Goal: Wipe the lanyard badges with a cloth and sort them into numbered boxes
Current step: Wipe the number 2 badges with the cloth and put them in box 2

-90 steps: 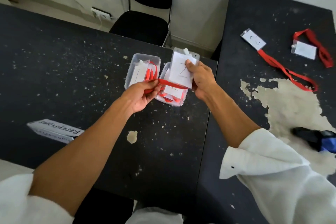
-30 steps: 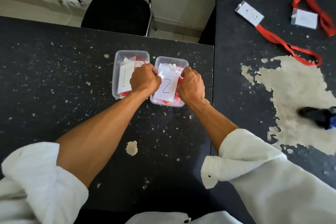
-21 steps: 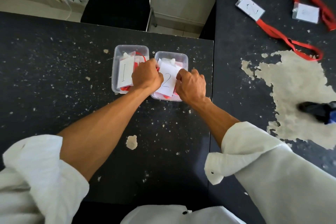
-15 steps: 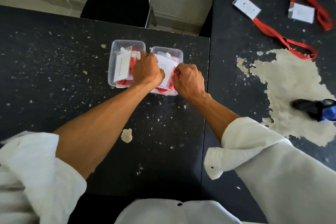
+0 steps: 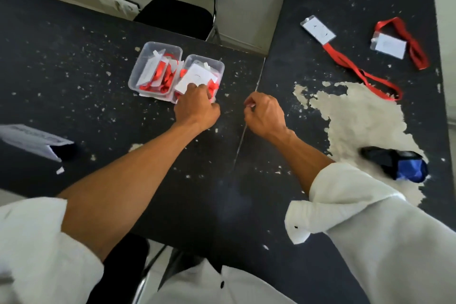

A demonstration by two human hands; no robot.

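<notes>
Landmark: right box (image 5: pixel 201 74), clear plastic, on the dark, paint-chipped left tabletop (image 5: pixel 74 76).
Left box (image 5: pixel 155 69): touching the right box on its left side; holds white badges tangled with red lanyard strap.
Top badge (image 5: pixel 196 78): white card lying tilted on the pile inside the right box; a faint pen mark on it, too blurred to read.
Left hand (image 5: pixel 196 107): at the near edge of the right box, fingertips on the near corner of the top badge and the red strap beside it; grip curled together, but whether it pinches the card or only presses it I cannot tell.
Right hand (image 5: pixel 264 115): to the right of the right box, apart from it, over the seam between the two tabletops; grip loosely curled together, nothing visible in it.
Loose badges: two on the right tabletop (image 5: pixel 345 7), well apart from the right box; nearer badge (image 5: pixel 317 33) with a long red strap trailing, farther badge (image 5: pixel 388 45) with strap looped.
Cloth (image 5: pixel 397 163): dark and blue bundle on the bare patch of the right tabletop, far right of the right box.
</notes>
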